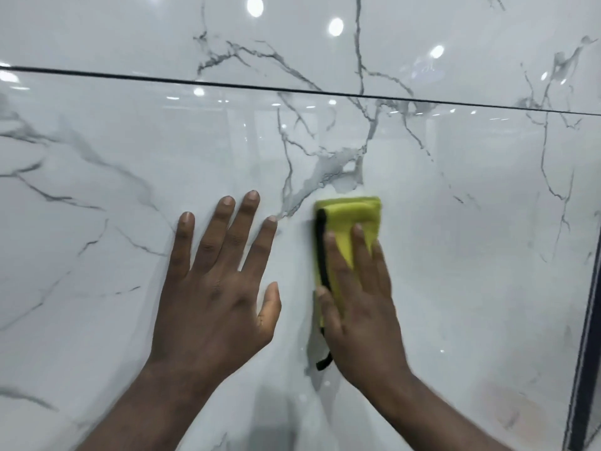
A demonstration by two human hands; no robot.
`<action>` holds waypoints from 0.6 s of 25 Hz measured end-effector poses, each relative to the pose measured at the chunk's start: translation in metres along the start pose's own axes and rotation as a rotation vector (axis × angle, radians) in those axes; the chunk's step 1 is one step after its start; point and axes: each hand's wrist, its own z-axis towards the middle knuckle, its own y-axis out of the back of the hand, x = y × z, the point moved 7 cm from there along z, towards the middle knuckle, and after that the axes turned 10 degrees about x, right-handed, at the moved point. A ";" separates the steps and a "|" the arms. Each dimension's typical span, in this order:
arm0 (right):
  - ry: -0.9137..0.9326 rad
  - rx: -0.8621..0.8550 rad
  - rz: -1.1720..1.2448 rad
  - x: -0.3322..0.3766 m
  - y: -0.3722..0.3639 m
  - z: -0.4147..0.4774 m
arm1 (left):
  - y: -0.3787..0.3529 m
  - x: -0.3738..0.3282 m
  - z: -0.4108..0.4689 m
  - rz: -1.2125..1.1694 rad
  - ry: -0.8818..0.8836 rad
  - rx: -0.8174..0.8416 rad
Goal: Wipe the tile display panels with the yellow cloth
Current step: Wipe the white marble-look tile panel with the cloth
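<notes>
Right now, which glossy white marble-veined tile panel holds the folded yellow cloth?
The lower panel, below the dark seam; the cloth sits clear of the upper panel.

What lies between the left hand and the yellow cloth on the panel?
In the head view, only bare tile panel lies between the left hand and the yellow cloth.
</notes>
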 end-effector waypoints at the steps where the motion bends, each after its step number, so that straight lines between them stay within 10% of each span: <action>1: 0.113 0.020 -0.033 0.019 0.003 0.008 | 0.001 0.003 -0.003 0.010 -0.002 -0.007; 7: -0.123 -0.143 0.066 0.005 0.027 0.032 | 0.009 0.031 -0.031 0.009 0.059 -0.007; 11: 0.218 0.015 -0.109 0.080 -0.006 0.014 | 0.018 0.052 -0.045 0.057 0.083 -0.010; 15: 0.104 -0.041 -0.031 0.073 0.040 0.062 | 0.031 0.072 -0.059 0.073 0.236 0.014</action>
